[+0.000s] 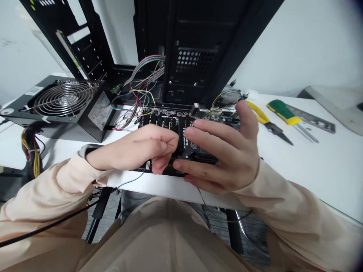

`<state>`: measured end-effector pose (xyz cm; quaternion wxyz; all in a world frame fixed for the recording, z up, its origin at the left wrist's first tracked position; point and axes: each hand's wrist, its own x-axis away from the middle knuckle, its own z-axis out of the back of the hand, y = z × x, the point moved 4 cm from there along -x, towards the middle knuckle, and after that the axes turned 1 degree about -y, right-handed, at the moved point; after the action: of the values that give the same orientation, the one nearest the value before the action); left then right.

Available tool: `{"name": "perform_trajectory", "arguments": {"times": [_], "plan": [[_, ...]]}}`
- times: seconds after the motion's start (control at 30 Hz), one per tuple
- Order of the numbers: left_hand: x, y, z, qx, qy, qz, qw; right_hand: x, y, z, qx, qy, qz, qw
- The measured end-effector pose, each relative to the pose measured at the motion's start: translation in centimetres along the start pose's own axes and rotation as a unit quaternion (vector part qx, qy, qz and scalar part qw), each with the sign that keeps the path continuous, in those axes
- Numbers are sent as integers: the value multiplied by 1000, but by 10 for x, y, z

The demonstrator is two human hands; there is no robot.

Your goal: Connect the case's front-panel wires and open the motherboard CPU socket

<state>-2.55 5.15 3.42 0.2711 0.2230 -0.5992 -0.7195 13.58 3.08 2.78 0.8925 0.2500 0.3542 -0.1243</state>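
Observation:
A black motherboard (185, 140) with white printed lettering lies on the white table, close to its front edge. My left hand (144, 145) is closed over the board's left part, its fingers curled inward. Whatever those fingers hold, if anything, is hidden. My right hand (227, 151) hovers at the board's right side with its fingers apart and nothing visible in them. Both hands cover much of the board. A thin blue wire (133, 180) runs from beside a small white connector (148, 165) at the board's front edge, below my left hand.
An open black computer case (195, 34) stands behind the board. A power supply (68, 98) with a fan grille sits at left, near loose coloured wires (137, 102). Yellow-handled pliers (268, 122), a green-and-yellow screwdriver (285, 113) and a perforated metal strip (314, 119) lie at right.

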Motion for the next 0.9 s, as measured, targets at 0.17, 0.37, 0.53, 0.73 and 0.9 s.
{"name": "perform_trajectory", "arguments": {"times": [0.17, 0.37, 0.53, 0.73, 0.9], "plan": [[2, 0, -2, -36, -59, 16, 997, 0, 1, 0, -6, 20, -16, 1000], [0, 0, -6, -104, -119, 10, 987, 4, 13, 5, 14, 68, -91, 993], [-1, 0, -4, -181, -79, -16, 980, 6, 19, 3, 31, 71, -125, 989], [-2, 0, -3, -224, -64, -17, 972, 7, 20, 2, 38, 60, -126, 990], [-3, -1, 3, -254, -5, -48, 966, 5, 22, 2, 16, 79, -130, 988]]}}
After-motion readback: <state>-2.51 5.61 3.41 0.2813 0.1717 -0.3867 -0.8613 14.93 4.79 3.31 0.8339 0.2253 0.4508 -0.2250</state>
